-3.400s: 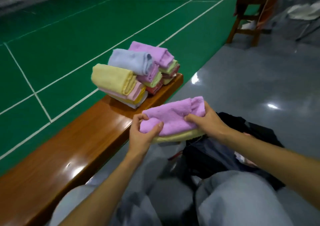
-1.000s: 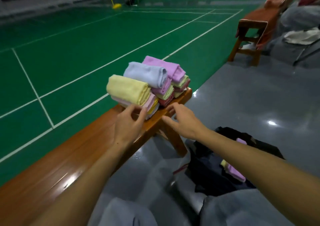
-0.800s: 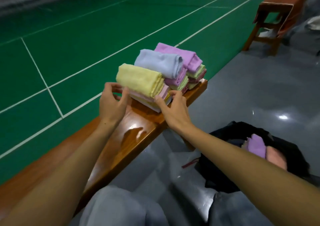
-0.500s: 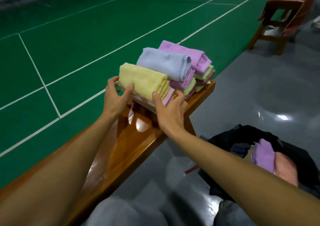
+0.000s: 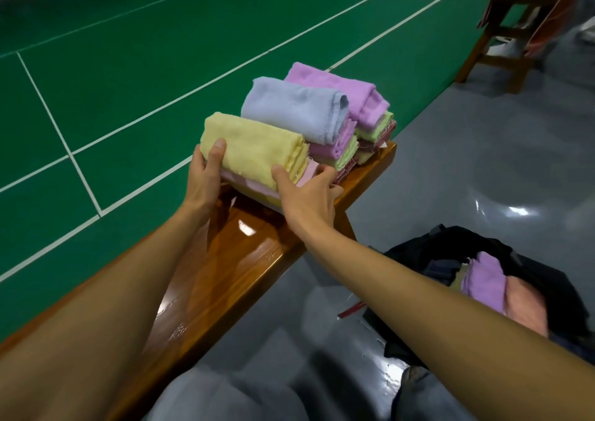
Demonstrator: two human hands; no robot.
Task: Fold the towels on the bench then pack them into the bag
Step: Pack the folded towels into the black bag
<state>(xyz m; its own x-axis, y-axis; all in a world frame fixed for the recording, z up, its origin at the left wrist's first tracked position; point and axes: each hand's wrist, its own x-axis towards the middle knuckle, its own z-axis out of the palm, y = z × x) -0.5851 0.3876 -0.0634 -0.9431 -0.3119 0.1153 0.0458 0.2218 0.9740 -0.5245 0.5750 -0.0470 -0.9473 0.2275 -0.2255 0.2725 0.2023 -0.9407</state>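
The nearest stack of folded towels, topped by a pale yellow terry towel [image 5: 254, 150], sits at the far end of the glossy brown wooden table [image 5: 225, 275], just in front of two more stacks, one topped by a lavender-grey towel [image 5: 296, 111] and one by a lilac towel [image 5: 338, 88]. The left hand [image 5: 206, 179] grasps the stack's left end, thumb curled over the yellow towel and fingers hidden beneath. The right hand [image 5: 309, 195] grasps the right end, thumb on the yellow towel and fingers tucked round the pink layers below. Each grip is thus closed on the stack, not released.

The black fabric bag [image 5: 434, 253] lies open on the grey floor, right of the table and nearer the person, with a lilac and a pink towel already inside.

The step in hand looks like lifting this stack for packing. To do it well, squeeze both ends inward evenly, keep the fingers under the lowest layer so none slips out, lift it level, and avoid brushing the neighbouring stack touching its far side.
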